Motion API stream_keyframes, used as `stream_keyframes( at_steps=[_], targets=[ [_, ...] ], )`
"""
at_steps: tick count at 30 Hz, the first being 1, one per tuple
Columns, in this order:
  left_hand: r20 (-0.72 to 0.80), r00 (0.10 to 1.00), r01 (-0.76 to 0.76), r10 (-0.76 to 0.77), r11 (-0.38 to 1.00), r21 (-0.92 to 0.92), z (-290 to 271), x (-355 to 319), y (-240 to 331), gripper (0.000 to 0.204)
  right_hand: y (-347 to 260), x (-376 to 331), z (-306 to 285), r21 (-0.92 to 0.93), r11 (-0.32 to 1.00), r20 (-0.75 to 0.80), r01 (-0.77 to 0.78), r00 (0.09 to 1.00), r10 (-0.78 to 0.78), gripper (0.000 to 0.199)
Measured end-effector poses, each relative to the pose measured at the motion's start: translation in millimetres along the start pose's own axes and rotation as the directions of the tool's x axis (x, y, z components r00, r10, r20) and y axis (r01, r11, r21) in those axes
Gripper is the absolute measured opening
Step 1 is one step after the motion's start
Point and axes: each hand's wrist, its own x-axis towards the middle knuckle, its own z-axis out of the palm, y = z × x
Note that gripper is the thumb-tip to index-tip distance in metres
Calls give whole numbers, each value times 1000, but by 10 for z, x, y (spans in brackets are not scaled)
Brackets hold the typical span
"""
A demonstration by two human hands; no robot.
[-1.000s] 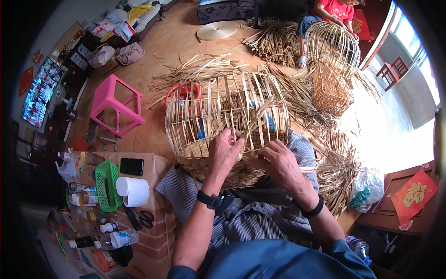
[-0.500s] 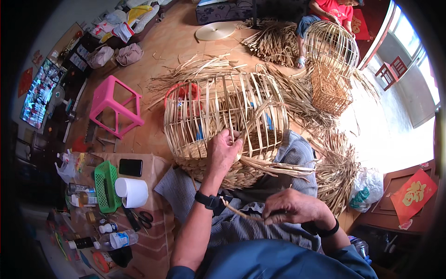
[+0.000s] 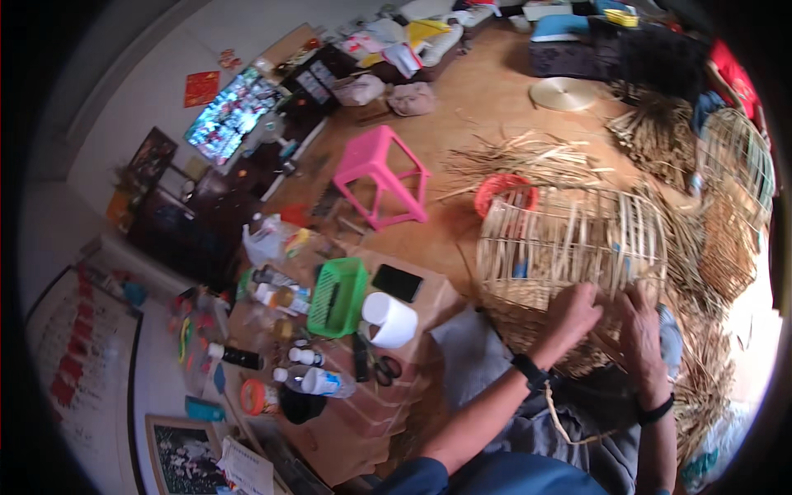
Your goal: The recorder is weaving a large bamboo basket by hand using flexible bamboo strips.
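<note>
An unfinished basket (image 3: 569, 239) sits on my lap, an open cage of pale strips with a denser woven part along the side closest to me. At that near side, my left hand (image 3: 573, 315) is closed, fingers drawn together against the basket. My right hand (image 3: 642, 334) is beside it on the right, also closed, its fingertips touching the strips. Blur hides exactly what either hand pinches. A thin dried strand (image 3: 557, 417) curves down from beside my left wristband onto the dark cloth over my lap.
A table (image 3: 412, 346) at my left carries a green plastic basket (image 3: 337, 297), a white roll (image 3: 389, 320), a phone (image 3: 398, 283), scissors (image 3: 385, 371) and several bottles. Beyond stand a pink stool (image 3: 381, 177) and a red basket (image 3: 505, 195). Dried stalks (image 3: 528, 157) litter the floor; another person (image 3: 734, 78) sits at far right.
The view has swung left, so everything appears shifted right. My right hand has risen from my lap to the basket beside my left hand, leaving the thin strand hanging loose.
</note>
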Motion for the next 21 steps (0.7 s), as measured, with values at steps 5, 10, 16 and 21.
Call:
stream_keyframes(
  at_steps=[5,10,16,21],
  targets=[
    [325,945,26,-36,999,36,-186,43,48,30,-20,-174,61,-74,997,40,-7,999,10,46],
    [398,917,-3,39,996,-91,-277,34,41,41,-12,-201,99,-37,999,-8,1,1000,-2,44],
    [419,908,78,4,981,-179,-211,61,10,49,-20,-219,30,29,1000,19,-8,1000,7,39],
    [441,897,85,-3,982,-166,-211,105,-20,49,-58,-154,-80,37,999,56,21,998,-23,41]
  ],
)
